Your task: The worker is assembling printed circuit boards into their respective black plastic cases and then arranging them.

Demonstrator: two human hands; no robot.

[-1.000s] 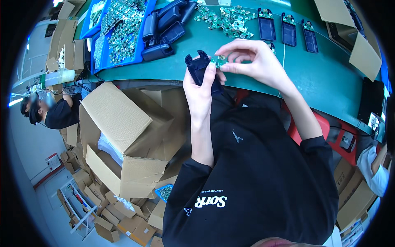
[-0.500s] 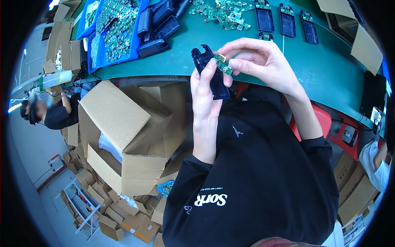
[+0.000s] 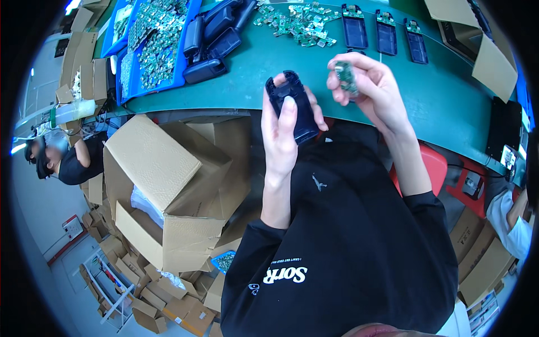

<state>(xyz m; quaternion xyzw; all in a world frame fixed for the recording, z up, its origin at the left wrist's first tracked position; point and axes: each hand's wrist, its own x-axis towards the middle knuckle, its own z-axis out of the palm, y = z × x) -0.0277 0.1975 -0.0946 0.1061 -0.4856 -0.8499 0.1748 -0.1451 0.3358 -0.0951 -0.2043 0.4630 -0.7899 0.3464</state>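
Note:
My left hand (image 3: 279, 132) grips a dark blue plastic casing half (image 3: 297, 115), its hollow side up and the thumb pressed inside it. To the right and a little higher, my right hand (image 3: 373, 87) pinches a small green circuit board (image 3: 345, 77) between thumb and fingers, apart from the casing. Three similar casing halves, one of them this casing (image 3: 386, 35), lie in a row beyond my right hand with green boards at their far ends. Another thing behind my right hand is mostly hidden.
A heap of loose circuit boards (image 3: 297, 23) lies on the green table (image 3: 247, 87). Left of it are piled dark casings (image 3: 216, 39) and a blue tray (image 3: 188, 56) full of boards. An open cardboard box (image 3: 193, 238) stands below the table edge. A co-worker (image 3: 81, 160) is at far left.
My right hand has moved right and up with the circuit board, away from the casing. My left hand still holds the casing, its thumb now lying inside.

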